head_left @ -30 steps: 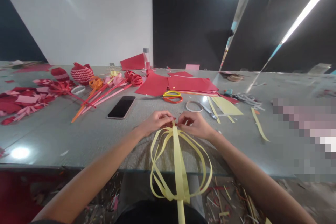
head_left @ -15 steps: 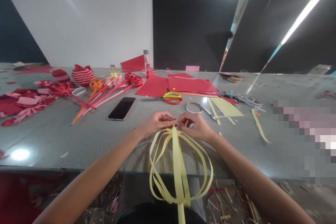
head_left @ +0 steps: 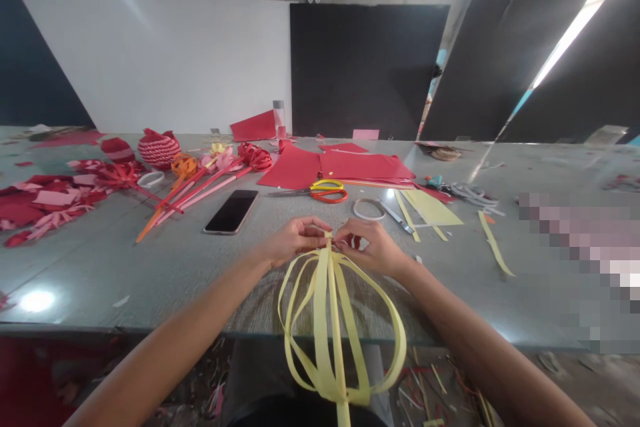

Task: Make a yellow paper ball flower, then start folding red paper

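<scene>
Bowed strips of yellow paper form a round, cage-like paper flower [head_left: 323, 333] around a central yellow stick, over the table's front edge. The strips come together at the top end, farthest from me. My left hand [head_left: 299, 240] pinches that gathered end from the left, thumb and fingers closed. From the right, my right hand [head_left: 367, 245] pinches at the same spot, its thumb and forefinger close to the left fingertips. Whatever small piece lies between the fingertips is too hidden to make out. The stick's lower end points toward me.
Scissors [head_left: 327, 191], a phone [head_left: 231, 211], a tape roll [head_left: 369, 209] and a cutter knife [head_left: 400, 217] lie beyond my hands. Red paper sheets [head_left: 360, 165] are behind them. Finished paper flowers [head_left: 200, 177] lie left; yellow paper strips [head_left: 433, 207] lie right.
The yellow paper flower has turned a little about its stick, so its strips sit differently. Both hands stay at its top end, and the view has tilted up slightly.
</scene>
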### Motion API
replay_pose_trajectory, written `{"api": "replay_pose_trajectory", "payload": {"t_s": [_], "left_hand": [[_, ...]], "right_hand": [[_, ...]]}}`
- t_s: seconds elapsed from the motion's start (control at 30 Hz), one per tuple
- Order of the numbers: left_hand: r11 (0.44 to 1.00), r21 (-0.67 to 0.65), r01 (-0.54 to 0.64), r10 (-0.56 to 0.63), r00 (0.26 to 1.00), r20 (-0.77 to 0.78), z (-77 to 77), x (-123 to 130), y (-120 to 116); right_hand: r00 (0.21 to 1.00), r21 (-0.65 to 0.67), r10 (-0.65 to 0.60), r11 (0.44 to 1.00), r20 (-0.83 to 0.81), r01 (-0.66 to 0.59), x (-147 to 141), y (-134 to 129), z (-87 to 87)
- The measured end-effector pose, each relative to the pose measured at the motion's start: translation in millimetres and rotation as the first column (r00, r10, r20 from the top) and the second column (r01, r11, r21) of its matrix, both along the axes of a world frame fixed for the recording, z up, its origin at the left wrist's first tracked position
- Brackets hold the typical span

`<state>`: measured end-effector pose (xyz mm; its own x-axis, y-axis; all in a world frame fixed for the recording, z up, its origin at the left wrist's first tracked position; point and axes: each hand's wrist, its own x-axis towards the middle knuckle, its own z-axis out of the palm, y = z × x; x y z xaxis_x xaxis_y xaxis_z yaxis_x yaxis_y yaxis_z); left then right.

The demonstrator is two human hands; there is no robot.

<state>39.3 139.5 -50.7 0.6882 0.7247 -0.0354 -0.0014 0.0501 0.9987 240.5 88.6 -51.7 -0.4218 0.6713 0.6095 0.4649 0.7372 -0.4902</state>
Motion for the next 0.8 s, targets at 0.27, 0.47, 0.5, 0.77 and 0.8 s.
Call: {"api": "replay_pose_trajectory", "payload": {"t_s": [0.27,0.47,0.5,0.77,0.8], "left_hand": [[0.976,0.216,0.001,0.015,0.997,-0.073,1.9,0.8,-4.1],[0.731,0.666,0.146,0.146,0.921,-0.361,11.8,-5.5,-15.2],[0.704,0.692,0.161,0.164,0.911,-0.378,13.2,-6.5,-16.2],[0.6,0.772,0.208,0.254,0.866,-0.431,17.9,-7.3,-11.3],[0.585,0.781,0.219,0.26,0.861,-0.437,18.4,-6.7,-10.5]], "right_hand": [[0.998,-0.074,-0.058,0.995,0.01,0.059,-1.9,-1.9,1.5],[0.997,-0.106,-0.08,0.991,0.005,0.08,-4.6,-1.8,0.7],[0.997,-0.114,-0.078,0.99,-0.008,0.077,-5.1,-1.7,0.5],[0.994,-0.156,-0.099,0.984,-0.044,0.091,-8.5,-1.5,-0.8],[0.993,-0.156,-0.107,0.983,-0.042,0.1,-8.9,-1.6,-0.4]]}}
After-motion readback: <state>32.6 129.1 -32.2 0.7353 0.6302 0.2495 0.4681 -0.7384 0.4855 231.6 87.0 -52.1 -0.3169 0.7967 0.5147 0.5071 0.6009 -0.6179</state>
